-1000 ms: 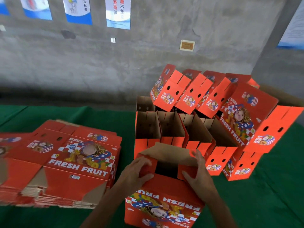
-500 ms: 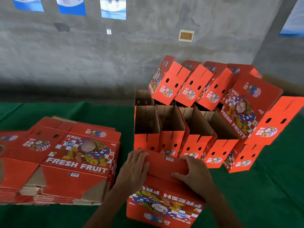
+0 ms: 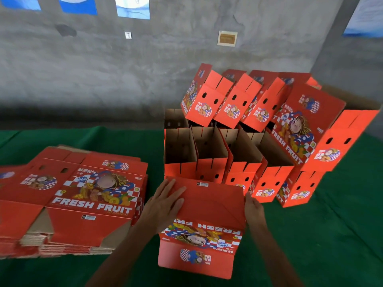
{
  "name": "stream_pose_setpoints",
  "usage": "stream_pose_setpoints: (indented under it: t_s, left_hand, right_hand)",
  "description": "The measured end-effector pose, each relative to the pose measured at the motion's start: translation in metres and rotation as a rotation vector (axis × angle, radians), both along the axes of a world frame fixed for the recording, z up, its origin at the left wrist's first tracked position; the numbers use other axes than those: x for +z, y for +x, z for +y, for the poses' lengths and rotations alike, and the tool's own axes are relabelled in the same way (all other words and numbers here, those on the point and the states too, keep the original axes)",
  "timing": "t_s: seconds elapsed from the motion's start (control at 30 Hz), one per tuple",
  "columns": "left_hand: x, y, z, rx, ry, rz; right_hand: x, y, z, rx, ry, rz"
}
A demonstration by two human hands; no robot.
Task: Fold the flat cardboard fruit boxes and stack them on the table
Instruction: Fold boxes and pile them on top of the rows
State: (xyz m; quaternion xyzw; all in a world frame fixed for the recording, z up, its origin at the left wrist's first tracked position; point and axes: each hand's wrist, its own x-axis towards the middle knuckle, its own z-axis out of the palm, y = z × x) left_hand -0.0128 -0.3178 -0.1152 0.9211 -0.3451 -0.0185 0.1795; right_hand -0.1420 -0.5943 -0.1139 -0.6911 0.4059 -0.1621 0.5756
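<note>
- A red cardboard fruit box point(image 3: 202, 228) stands on the green counter point(image 3: 331, 235) directly in front of the person, its closed flaps facing up.
- The left hand point(image 3: 163, 206) lies flat on the left part of those flaps, fingers straight, pressing down.
- The right hand point(image 3: 253, 208) rests against the box's right upper edge; whether its fingers curl around the edge cannot be told.
- Left of the box lies a pile of flat boxes point(image 3: 70, 199); behind it stand rows of folded boxes point(image 3: 238, 154), some tipped on top.
- The box looks light and fairly stiff, likely to crease at the flaps; its two side walls seem the safest place to hold.
- A second ago the flaps were open and showed the hollow inside; now they lie closed.
</note>
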Motion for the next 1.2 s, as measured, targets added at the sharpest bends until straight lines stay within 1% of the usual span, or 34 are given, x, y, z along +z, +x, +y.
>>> stream_pose_setpoints:
  t_s: [0.07,0.1,0.17,0.2,0.3,0.43,0.53,0.63,0.7,0.77,0.87,0.93,1.0,1.07,1.13,1.2]
  left_hand:
    - [0.002,0.003,0.002,0.007,0.021,0.016]
    - [0.003,0.005,0.003,0.012,0.022,0.027]
    - [0.005,0.007,0.006,0.014,0.004,0.049]
    - [0.005,0.008,0.007,0.008,-0.006,0.059]
    - [0.003,0.007,0.013,0.002,-0.002,0.064]
    - [0.000,0.005,0.027,0.016,-0.049,0.065]
    - [0.005,0.005,0.042,0.036,-0.057,0.104]
    - [0.019,-0.002,0.053,0.038,-0.074,0.083]
    - [0.035,-0.009,0.060,0.059,-0.147,0.042]
    - [0.059,-0.015,0.068,0.097,-0.278,-0.029]
    - [0.107,-0.015,0.084,0.142,-0.430,-0.178]
    - [0.137,-0.010,0.096,0.123,-0.523,-0.284]
    - [0.158,-0.005,0.105,0.118,-0.606,-0.406]
    - [0.166,0.002,0.111,0.153,-0.648,-0.485]
    - [0.165,0.008,0.111,0.209,-0.690,-0.459]
    - [0.160,0.014,0.106,0.269,-0.742,-0.356]
  right_hand:
    - [-0.011,-0.006,-0.001,0.088,0.115,0.127]
    - [-0.014,-0.011,-0.002,0.150,0.134,0.206]
    - [-0.016,-0.022,-0.004,0.313,0.098,0.347]
    - [-0.016,-0.028,-0.006,0.389,0.087,0.382]
    - [-0.011,-0.041,-0.010,0.520,0.119,0.427]
    - [0.000,-0.046,-0.007,0.569,0.106,0.408]
    - [0.006,-0.045,0.002,0.563,0.204,0.325]
    - [0.008,-0.040,0.010,0.534,0.294,0.212]
    - [0.008,-0.034,0.012,0.539,0.330,0.166]
    - [0.013,-0.026,0.013,0.544,0.334,0.100]
    - [0.033,-0.003,0.014,0.498,0.246,-0.027]
    - [0.054,0.015,0.016,0.467,0.231,-0.131]
    - [0.078,0.027,0.020,0.485,0.199,-0.243]
    - [0.100,0.035,0.030,0.531,0.118,-0.357]
    - [0.116,0.041,0.043,0.579,0.010,-0.439]
    - [0.129,0.049,0.058,0.607,-0.078,-0.496]
